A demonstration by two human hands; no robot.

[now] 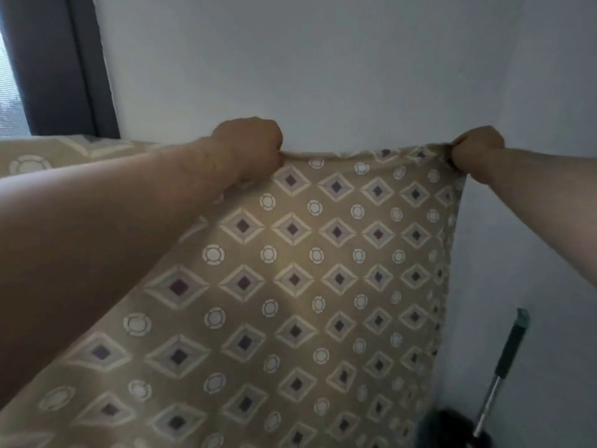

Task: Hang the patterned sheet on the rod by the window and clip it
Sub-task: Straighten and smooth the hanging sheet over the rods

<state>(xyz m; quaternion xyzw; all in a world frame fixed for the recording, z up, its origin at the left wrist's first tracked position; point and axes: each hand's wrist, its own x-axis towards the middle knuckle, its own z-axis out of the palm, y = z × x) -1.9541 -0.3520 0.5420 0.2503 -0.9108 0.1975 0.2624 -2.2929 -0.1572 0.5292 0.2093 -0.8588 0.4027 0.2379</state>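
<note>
Plain pale wall [339, 69] filling most of view, looking grey-white, shading darker toward right. Dark grey window frame [61, 66] running upright at far left, just beside wall edge. Sliver of window pane [9, 88] showing at left margin, daylight coming through, blurred outdoors behind. Room light looking dim, cool. Long-handled tool [504, 363] leaning against wall at lower right: green grip above, metal shaft below, tilting leftward downward. Dark blurred shape [452, 428] sitting at its foot, too unclear to identify.
</note>
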